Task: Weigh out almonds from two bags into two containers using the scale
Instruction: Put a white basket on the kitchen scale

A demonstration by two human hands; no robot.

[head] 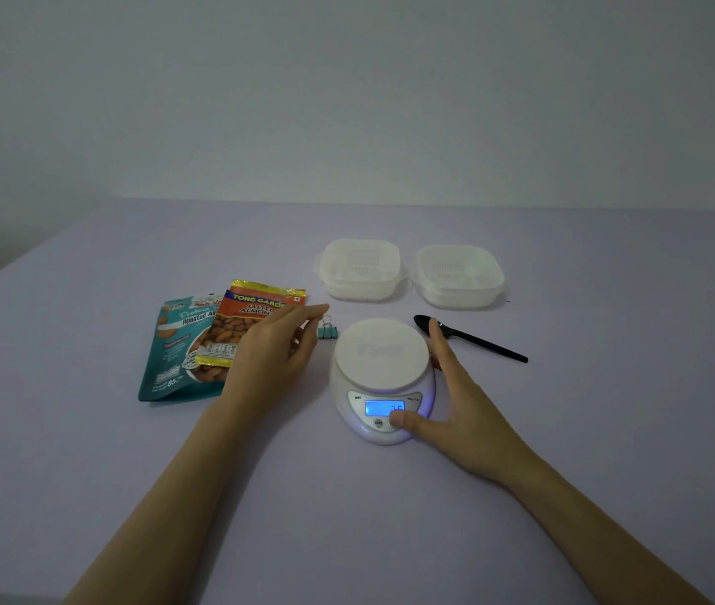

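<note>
A white kitchen scale (381, 355) sits mid-table with its blue display lit. My right hand (456, 395) rests against the scale's right side, thumb on a button under the display. My left hand (275, 351) hovers just left of the scale, fingers loosely apart, holding nothing. Two almond bags lie at the left: a teal roasted-almond bag (172, 347) and an orange and yellow salted-almond bag (244, 316) partly on top of it. Two empty translucent containers (361, 269) (459, 276) stand side by side behind the scale.
A black plastic spoon (473, 339) lies to the right of the scale. A small green binder clip (326, 330) lies between the bags and the scale. The lilac table (347, 517) ends at a white wall behind.
</note>
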